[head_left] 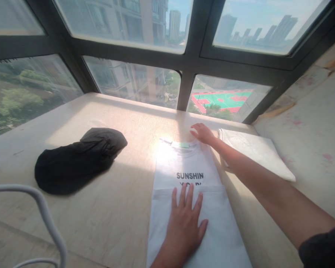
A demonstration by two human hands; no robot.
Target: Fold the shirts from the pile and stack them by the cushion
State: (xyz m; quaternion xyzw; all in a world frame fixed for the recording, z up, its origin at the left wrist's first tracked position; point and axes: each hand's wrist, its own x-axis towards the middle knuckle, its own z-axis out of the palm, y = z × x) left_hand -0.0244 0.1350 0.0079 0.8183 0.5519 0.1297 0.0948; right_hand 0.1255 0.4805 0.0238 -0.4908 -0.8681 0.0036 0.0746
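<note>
Though two hands (pixel 185 221) (pixel 202 133), one printed T-shirt (pixel 213 203)

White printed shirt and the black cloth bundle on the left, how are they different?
The white printed shirt shows dark lettering; the black cloth bundle shows none. The shirt lies flat, with a folded layer over part of its lettering, while the bundle is rumpled. The left hand rests on the shirt; neither hand touches the bundle. Both are cloth, lying on the same pale surface.

Sunlit pale ledge (pixel 128 219) below dark-framed windows (pixel 123 22), towers (pixel 283 29) and sports court (pixel 222 99) outside, floral wall (pixel 314 123) at right.
</note>
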